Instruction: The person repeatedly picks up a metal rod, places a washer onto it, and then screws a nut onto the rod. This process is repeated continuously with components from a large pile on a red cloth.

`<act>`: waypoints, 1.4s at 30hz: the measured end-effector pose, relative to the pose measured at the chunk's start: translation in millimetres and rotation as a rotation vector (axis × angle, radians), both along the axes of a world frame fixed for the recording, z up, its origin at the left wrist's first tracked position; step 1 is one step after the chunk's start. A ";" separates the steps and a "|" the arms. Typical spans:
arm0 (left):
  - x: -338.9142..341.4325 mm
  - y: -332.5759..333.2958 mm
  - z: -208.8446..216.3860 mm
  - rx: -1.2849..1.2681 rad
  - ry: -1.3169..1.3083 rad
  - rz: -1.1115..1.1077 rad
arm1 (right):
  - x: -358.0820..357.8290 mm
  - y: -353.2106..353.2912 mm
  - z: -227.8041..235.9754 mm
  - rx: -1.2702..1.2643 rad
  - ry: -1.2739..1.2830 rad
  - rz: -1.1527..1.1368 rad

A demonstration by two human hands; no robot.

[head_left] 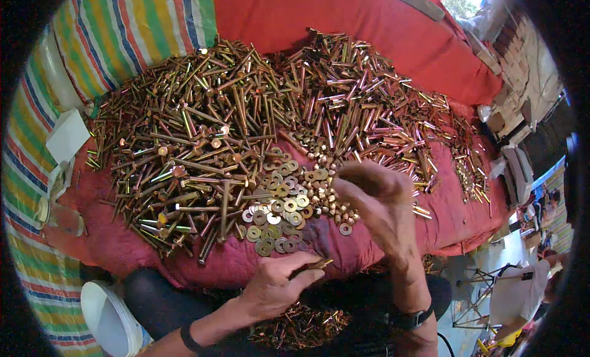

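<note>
My left hand (278,284) is closed at the near edge of the red cloth, below the washers. Between its thumb and fingers is a thin brass-coloured bolt (326,262), mostly hidden by the fingers. My right hand (380,200) reaches over the right side of a small heap of nuts (321,192). Its fingers are curled and smeared by motion, so I cannot see whether they hold anything. Left of the nuts lies a spread of flat round washers (278,206). Long hex-head bolts (203,133) are heaped to the left and behind.
Another large heap of bolts (369,90) lies at the back right on the red cloth (442,225). More bolts (301,327) lie below my hands. A white bucket (104,317) stands at lower left, beside striped sheeting (31,252). A stool (519,295) is at lower right.
</note>
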State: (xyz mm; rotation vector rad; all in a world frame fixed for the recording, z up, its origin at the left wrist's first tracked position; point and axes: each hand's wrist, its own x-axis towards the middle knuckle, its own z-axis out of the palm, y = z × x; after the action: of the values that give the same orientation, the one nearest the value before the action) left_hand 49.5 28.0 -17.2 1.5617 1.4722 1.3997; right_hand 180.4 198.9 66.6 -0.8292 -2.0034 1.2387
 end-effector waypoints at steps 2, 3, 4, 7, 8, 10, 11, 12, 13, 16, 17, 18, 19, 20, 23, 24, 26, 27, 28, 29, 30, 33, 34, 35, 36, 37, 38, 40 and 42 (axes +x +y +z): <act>-7.4 -6.2 8.8 -0.341 -0.315 0.000 | 26.1 -2.3 -23.7 0.043 -0.096 -0.221; -11.8 -5.6 11.3 -0.415 -0.376 0.002 | 36.9 -4.8 -38.2 0.104 -0.128 -0.220; -14.9 -5.7 12.8 -0.490 -0.439 0.007 | 45.6 -7.6 -52.8 0.165 -0.162 -0.215; -17.7 -1.4 11.6 -0.474 -0.607 -0.005 | 58.4 -4.5 -86.7 0.525 -0.279 -0.169; -18.5 -0.6 10.5 -0.511 -0.678 0.000 | 59.2 -4.2 -93.6 0.648 -0.315 -0.154; -20.4 -1.3 8.8 -0.490 -0.753 -0.035 | 56.5 -5.1 -101.5 0.698 -0.454 -0.151; -21.4 -1.2 8.1 -0.505 -0.783 -0.031 | 53.9 -4.7 -102.6 0.765 -0.506 -0.151; -22.4 -1.4 7.6 -0.498 -0.830 -0.051 | 51.3 -4.2 -102.3 0.806 -0.566 -0.162; -23.5 -0.8 7.0 -0.504 -0.873 -0.057 | 47.4 -3.4 -102.0 0.897 -0.489 -0.139; -27.5 -0.3 6.0 -0.513 -0.934 -0.077 | 39.5 -2.2 -99.4 0.847 -0.457 -0.135; -28.2 -0.3 5.6 -0.530 -0.942 -0.076 | 38.1 -0.5 -98.2 0.903 -0.443 -0.145; -28.8 -0.3 5.1 -0.517 -0.942 -0.086 | 36.2 1.2 -97.3 0.904 -0.426 -0.149; -28.8 -0.9 4.7 -0.518 -0.942 -0.084 | 35.4 2.7 -95.7 0.903 -0.410 -0.150; -28.6 -1.6 4.3 -0.537 -0.937 -0.073 | 33.8 3.3 -94.4 0.865 -0.391 -0.154; -28.6 -3.1 4.1 -0.548 -0.931 -0.074 | 32.6 -1.6 -84.6 0.553 -0.309 -0.179; -28.8 -3.5 4.4 -0.539 -0.927 -0.083 | 32.0 -4.6 -80.3 0.405 -0.303 -0.205; -29.3 -4.2 5.6 -0.552 -0.915 -0.076 | 33.0 -13.1 -70.0 0.063 -0.112 -0.183; -29.9 -4.7 6.6 -0.527 -0.905 -0.089 | 34.5 -19.3 -64.9 -0.141 -0.016 -0.174; -30.4 -5.3 7.7 -0.518 -0.892 -0.091 | 35.5 -24.4 -60.8 -0.344 0.078 -0.162; -30.5 -6.0 8.8 -0.531 -0.873 -0.083 | 36.3 -27.8 -57.5 -0.376 0.098 -0.102; -30.7 -6.6 10.0 -0.503 -0.856 -0.099 | 37.0 -31.8 -55.4 -0.422 0.101 -0.082; -31.8 -8.0 12.8 -0.495 -0.807 -0.108 | 40.0 -38.9 -50.6 -0.530 0.108 0.017; -32.3 -8.3 13.5 -0.503 -0.806 -0.108 | 39.4 -39.9 -50.5 -0.492 0.101 0.066; -32.8 -8.5 14.1 -0.500 -0.810 -0.109 | 39.4 -40.9 -49.5 -0.453 0.094 0.114; -33.4 -8.6 14.8 -0.508 -0.798 -0.104 | 38.8 -42.2 -48.6 -0.422 0.100 0.153; -34.0 -8.9 15.5 -0.505 -0.793 -0.099 | 38.7 -44.3 -46.8 -0.422 0.086 0.146; -34.6 -9.0 16.3 -0.501 -0.787 -0.096 | 38.5 -47.2 -45.0 -0.414 0.030 0.141; -35.8 -9.6 18.1 -0.518 -0.790 -0.083 | 39.5 -55.3 -40.2 -0.479 -0.011 0.113; -36.7 -10.1 19.8 -0.543 -0.804 -0.078 | 39.9 -57.2 -37.5 -0.411 -0.057 0.103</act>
State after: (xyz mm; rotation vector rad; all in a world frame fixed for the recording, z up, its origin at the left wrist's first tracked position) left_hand 12.9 17.9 2.6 0.5937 1.1214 1.2200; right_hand 220.3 141.7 29.1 -0.9690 -1.8810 1.7401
